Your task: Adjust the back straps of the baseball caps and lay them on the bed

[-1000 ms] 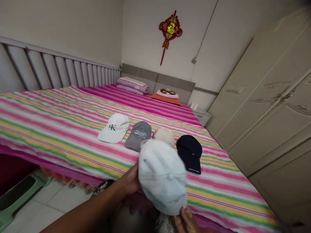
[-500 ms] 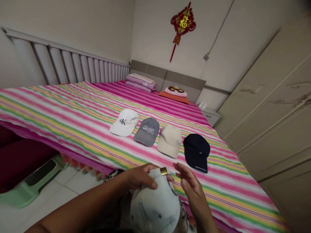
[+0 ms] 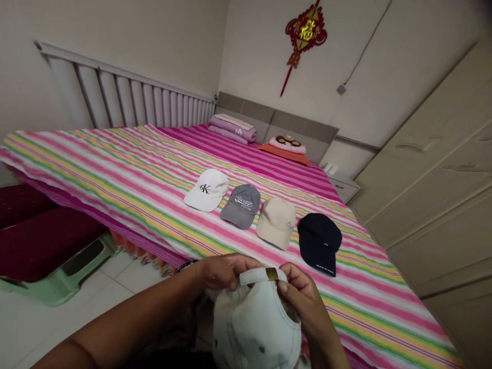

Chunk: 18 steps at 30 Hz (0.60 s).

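Both my hands hold a pale blue-white cap (image 3: 255,328) low in front of me, its back strap with a brass buckle (image 3: 272,274) turned up. My left hand (image 3: 221,270) pinches the strap left of the buckle. My right hand (image 3: 303,297) grips the cap's rim just right of the buckle, fingers closed. On the striped bed (image 3: 115,169) beyond lie a white cap (image 3: 207,189), a grey cap (image 3: 242,205), a beige cap (image 3: 277,223) and a dark navy cap (image 3: 320,241) in a row.
A cream wardrobe (image 3: 434,184) fills the right side. Folded bedding (image 3: 232,128) and a pillow (image 3: 286,146) lie at the headboard, with a small nightstand (image 3: 344,185) beside. A green stool with a dark red cushion (image 3: 46,246) stands on the floor at left.
The cap was turned over from crown-up to strap-up and lowered. My right hand, open half a second ago, has closed on the rim by the buckle. The view shifted left.
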### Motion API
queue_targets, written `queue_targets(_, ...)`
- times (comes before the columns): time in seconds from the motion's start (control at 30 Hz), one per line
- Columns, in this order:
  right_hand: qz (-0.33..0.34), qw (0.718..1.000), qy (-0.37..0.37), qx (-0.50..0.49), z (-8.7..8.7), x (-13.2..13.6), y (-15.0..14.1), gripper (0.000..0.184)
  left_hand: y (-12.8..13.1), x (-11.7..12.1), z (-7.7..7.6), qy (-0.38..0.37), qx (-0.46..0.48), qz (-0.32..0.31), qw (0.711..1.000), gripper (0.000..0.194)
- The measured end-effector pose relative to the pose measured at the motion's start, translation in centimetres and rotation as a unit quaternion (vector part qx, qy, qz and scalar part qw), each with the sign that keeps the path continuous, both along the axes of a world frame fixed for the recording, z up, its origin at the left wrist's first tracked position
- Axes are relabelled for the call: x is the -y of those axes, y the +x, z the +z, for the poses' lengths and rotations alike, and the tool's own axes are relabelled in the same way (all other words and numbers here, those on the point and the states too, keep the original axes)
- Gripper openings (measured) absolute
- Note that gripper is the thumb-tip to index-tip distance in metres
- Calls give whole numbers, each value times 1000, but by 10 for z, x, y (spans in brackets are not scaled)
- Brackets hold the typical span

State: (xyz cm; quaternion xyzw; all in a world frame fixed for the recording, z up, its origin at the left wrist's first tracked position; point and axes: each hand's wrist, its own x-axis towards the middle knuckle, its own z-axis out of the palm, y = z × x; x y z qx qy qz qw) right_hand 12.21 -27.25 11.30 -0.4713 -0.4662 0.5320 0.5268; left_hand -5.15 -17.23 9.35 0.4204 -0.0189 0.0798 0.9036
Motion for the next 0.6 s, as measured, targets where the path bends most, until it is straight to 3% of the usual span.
queue_targets(0.1, 2, 1000, 4, -28, -3, 1, 1, 30, 1, 2, 2, -19, -5, -8, 1000, 53)
queue_targets(0.27, -17, 1000, 17, -12, -2, -2, -3, 29, 7, 5, 4, -6, -61, 93, 994, 31)
queue_targets(0.6, -28, 999, 12, 41, 13, -1, -14, 27, 10, 8, 4, 47, -124, 134, 982, 27)
